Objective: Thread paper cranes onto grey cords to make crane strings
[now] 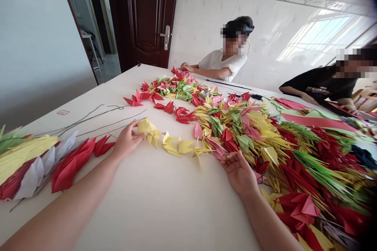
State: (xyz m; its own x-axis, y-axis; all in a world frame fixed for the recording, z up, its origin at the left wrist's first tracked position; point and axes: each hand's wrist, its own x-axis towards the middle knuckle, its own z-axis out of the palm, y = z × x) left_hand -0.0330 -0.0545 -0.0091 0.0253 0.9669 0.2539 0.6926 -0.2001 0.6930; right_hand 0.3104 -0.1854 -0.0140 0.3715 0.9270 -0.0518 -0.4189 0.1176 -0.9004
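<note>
Several yellow folded paper cranes lie in a loose row across the white table between my two hands. My left hand has its thumb and fingers closed on the yellow paper crane at the row's left end. At the right end, my right hand is palm up with curled fingers, pinching what looks like a thin thread that leads from the row. Its fingertips are beside a pink paper crane and the edge of the big pile of coloured cranes.
Strung red, white and yellow cranes lie at the left near dark cords. A long heap of green, red and yellow cranes covers the right side. Two people sit across the table, one in a white top, one in black.
</note>
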